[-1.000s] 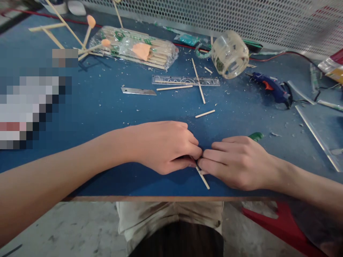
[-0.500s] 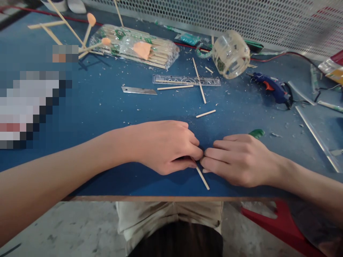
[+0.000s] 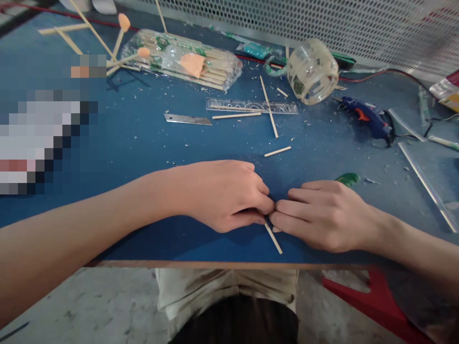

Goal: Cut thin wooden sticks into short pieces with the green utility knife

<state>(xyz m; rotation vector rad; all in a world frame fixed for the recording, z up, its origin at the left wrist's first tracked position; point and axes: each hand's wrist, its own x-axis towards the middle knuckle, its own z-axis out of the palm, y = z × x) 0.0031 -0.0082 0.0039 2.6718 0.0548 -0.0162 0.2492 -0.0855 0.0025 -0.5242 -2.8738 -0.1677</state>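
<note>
My left hand [image 3: 224, 193] and my right hand [image 3: 321, 215] rest knuckles-up on the blue table [image 3: 143, 143] near its front edge, fingertips meeting. Both are closed in a pinch on a thin wooden stick [image 3: 274, 239] whose free end pokes out toward me below the fingers. A green object [image 3: 347, 179] shows just behind my right hand; whether the hand holds it is hidden.
Loose sticks [image 3: 277, 151], a knife blade [image 3: 187, 119] and a clear ruler [image 3: 251, 106] lie mid-table. Behind them are a plastic bag of sticks [image 3: 186, 64], a tape roll [image 3: 312, 71], a blue glue gun [image 3: 366, 117] and a stick structure [image 3: 107, 48]. A red stool [image 3: 369, 296] stands lower right.
Both hands stay pinched on the stick; my right hand has slid slightly lower and the view has shifted a little.
</note>
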